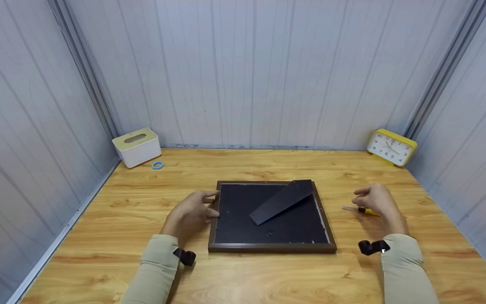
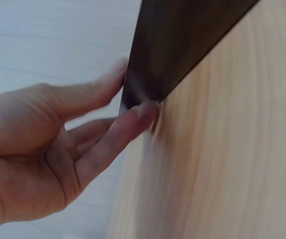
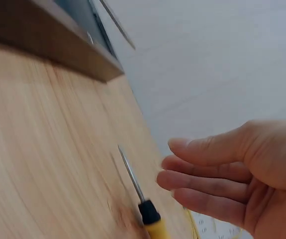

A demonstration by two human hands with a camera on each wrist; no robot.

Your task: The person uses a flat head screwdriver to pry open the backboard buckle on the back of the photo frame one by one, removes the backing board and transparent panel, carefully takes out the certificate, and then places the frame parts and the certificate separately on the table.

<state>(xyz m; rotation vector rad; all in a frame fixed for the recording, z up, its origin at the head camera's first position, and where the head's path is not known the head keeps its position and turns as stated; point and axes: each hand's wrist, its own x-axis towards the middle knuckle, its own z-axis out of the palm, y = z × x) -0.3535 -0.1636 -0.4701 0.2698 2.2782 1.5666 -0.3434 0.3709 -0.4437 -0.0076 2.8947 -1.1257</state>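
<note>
A brown picture frame [image 1: 272, 248] lies face down on the table, its black back board [image 1: 234, 202] upward. The black stand leg [image 1: 285, 200] slants across that board. My left hand [image 1: 192, 209] holds the left edge of the frame; in the left wrist view the thumb [image 2: 95, 94] is at its upper edge and a fingertip [image 2: 145, 112] at its lower edge. To the right, my right hand [image 1: 378, 198] hovers with loosely bent fingers and holds nothing. Beneath and beside it lies a screwdriver [image 3: 150, 214] with a yellow and black handle, its tip toward the frame.
At the back left stands a white tissue box [image 1: 139, 150], with a blue ring [image 1: 157, 165] in front of it. A yellow alarm clock [image 1: 391, 147] stands in the back right corner. Pale panel walls [image 1: 243, 76] close off the wooden table [image 1: 268, 278] at the back and sides.
</note>
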